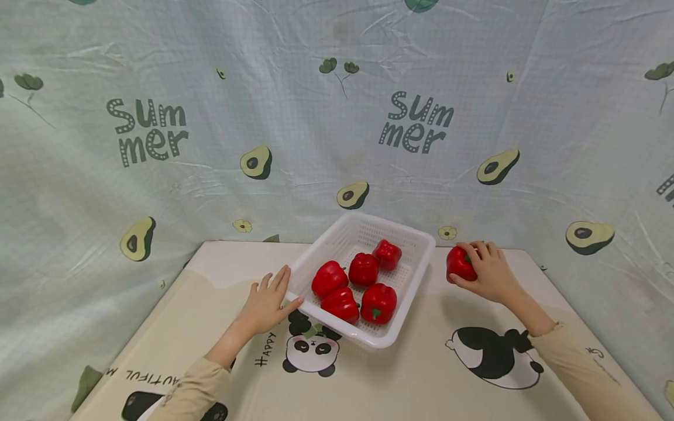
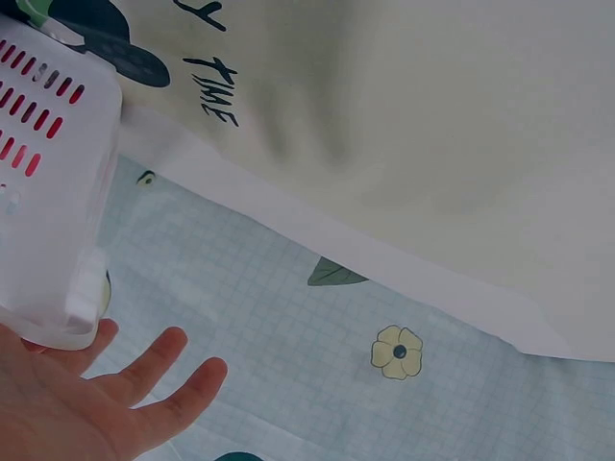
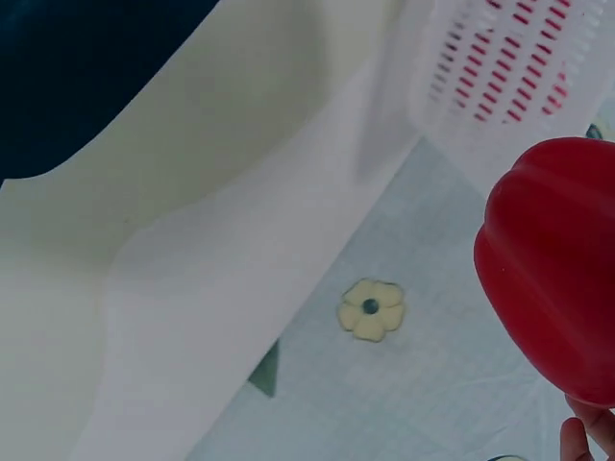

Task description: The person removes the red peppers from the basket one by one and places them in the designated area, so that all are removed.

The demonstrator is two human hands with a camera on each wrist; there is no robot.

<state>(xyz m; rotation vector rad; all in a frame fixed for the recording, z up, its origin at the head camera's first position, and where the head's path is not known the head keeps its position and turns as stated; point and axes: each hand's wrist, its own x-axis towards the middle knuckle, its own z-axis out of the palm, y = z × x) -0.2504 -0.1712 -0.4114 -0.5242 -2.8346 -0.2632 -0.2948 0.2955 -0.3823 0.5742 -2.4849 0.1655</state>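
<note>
My right hand (image 1: pixel 491 276) grips a red bell pepper (image 1: pixel 458 266) above the table, to the right of a white plastic basket (image 1: pixel 381 340). That held pepper (image 3: pixel 557 269) fills the right side of the right wrist view, with a few fingertips (image 3: pixel 575 440) showing below it. At the basket's left corner my left hand (image 1: pixel 265 303) touches the rim, its fingers spread and fairly straight. Several red bell peppers lie inside the basket, among them one with its green stem toward me, a front-right pepper (image 1: pixel 379 303). The left wrist view shows the perforated basket wall (image 2: pixel 58 211) beside the left hand (image 2: pixel 67 413).
A cream table cover (image 1: pixel 416 380) with panda prints lies under the basket. Behind the table hangs a pale cloth (image 1: pixel 295 117) printed with avocados and lettering, close beyond the basket's far rim.
</note>
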